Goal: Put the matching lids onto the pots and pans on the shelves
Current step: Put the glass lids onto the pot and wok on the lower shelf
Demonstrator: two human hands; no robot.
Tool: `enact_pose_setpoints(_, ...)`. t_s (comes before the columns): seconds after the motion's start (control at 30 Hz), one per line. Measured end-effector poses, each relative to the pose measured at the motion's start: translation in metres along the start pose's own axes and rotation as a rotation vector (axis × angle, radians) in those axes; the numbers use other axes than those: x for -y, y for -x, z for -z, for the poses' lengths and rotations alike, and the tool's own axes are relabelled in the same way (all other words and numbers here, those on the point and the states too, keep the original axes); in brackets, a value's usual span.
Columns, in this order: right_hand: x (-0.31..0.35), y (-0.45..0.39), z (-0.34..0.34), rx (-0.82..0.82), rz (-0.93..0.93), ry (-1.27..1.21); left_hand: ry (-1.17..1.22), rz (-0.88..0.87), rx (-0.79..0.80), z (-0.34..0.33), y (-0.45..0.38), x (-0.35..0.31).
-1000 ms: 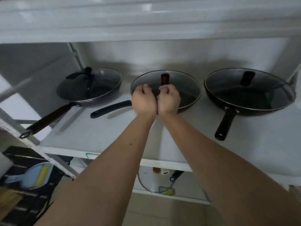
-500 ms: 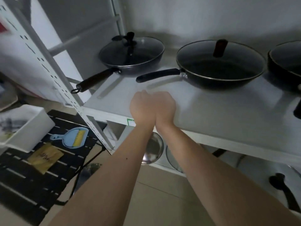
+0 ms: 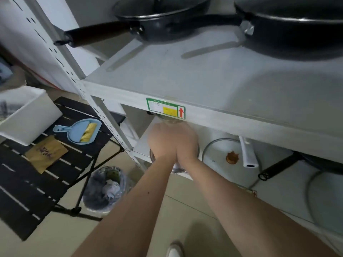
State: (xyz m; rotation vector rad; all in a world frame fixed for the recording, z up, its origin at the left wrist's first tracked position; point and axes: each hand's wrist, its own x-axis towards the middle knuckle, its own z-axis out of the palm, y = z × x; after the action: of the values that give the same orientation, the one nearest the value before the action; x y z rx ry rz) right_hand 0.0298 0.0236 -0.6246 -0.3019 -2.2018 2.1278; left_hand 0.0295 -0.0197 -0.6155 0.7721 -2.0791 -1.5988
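My left hand (image 3: 163, 141) and my right hand (image 3: 188, 143) are pressed side by side with the fingers curled. They sit just under the front edge of the upper shelf (image 3: 222, 86), in front of a steel pot (image 3: 175, 168) on the lower shelf. I see nothing held in them. Right of the pot lies a glass lid (image 3: 217, 145) with a brown knob. A black pan (image 3: 315, 162) and the rim of another glass lid (image 3: 310, 193) are further right. Two black lidded pans (image 3: 157, 21) (image 3: 297, 30) stand on the upper shelf.
The white perforated shelf post (image 3: 104, 115) runs down on the left. Beside it stands a black slatted folding table (image 3: 22, 191) with a white box (image 3: 27, 115), a blue dustpan with yellow brush (image 3: 79, 130) and a yellow packet (image 3: 46, 153). A lined bin (image 3: 105, 190) stands on the floor.
Both hands, still together, have dropped from the middle pan's lid past the upper shelf's edge to the lower shelf. My view has tilted down and moved left.
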Motion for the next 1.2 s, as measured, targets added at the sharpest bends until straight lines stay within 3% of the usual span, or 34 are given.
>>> enact_pose_setpoints(0.27, -0.081, -0.075, 0.007, -0.14, 0.141, 0.114, 0.045, -0.069, 0.125, -0.081, -0.042, 0.072)
enact_pose_setpoints(0.5, -0.136, -0.143, 0.008, -0.082, 0.169, 0.036, 0.023, -0.171, 0.248, -0.13, -0.076, 0.108)
enact_pose_setpoints(0.57, -0.145, -0.151, 0.013, -0.057, 0.207, 0.281, -0.104, -0.227, 0.33, -0.137, -0.086, 0.122)
enact_pose_setpoints(0.67, -0.152, -0.156, 0.036, 0.041, 0.24, 0.966, -0.766, -0.387, 0.451, -0.138, -0.103, 0.146)
enact_pose_setpoints(0.73, -0.16, -0.156, 0.062, 0.112, 0.11, 1.428, -1.138, -0.348, 0.553, -0.132, -0.11, 0.165)
enact_pose_setpoints(0.8, -0.173, -0.153, 0.088, 0.161, -0.098, 1.679, -1.308, -0.312, 0.638, -0.127, -0.111, 0.176)
enact_pose_setpoints(1.03, -0.175, -0.15, 0.119, 0.433, -0.371, 1.721, -1.44, -0.498, 0.735, -0.119, -0.111, 0.16)
enact_pose_setpoints(1.2, -0.172, -0.148, 0.103, 0.688, -0.471, 1.885, -1.489, -0.455, 0.81, -0.108, -0.109, 0.139)
